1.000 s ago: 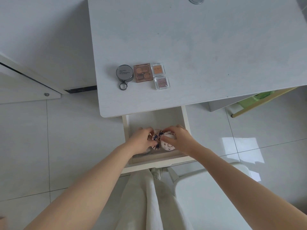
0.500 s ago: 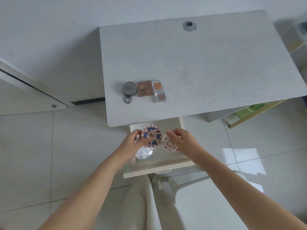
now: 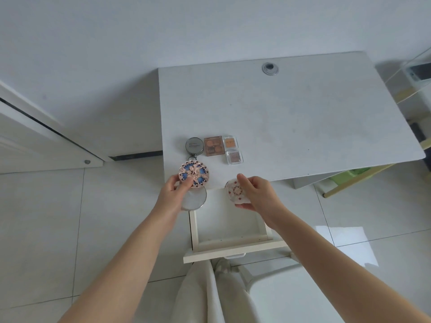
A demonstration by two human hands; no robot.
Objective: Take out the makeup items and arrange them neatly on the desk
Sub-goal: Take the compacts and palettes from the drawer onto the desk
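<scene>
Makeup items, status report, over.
Left hand holds the blue floral compact and a mirror disc. Right hand holds the white compact. Four items lined up on the desk. Nothing blocking.

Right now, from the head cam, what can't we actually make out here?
- Head view: the left hand hides part of the clear disc under the blue patterned compact.
- The right hand covers the right side of the white round case.
- Drawer: its back end sits under the desk edge.
- Print on the grey round tin is too small to read.
</scene>
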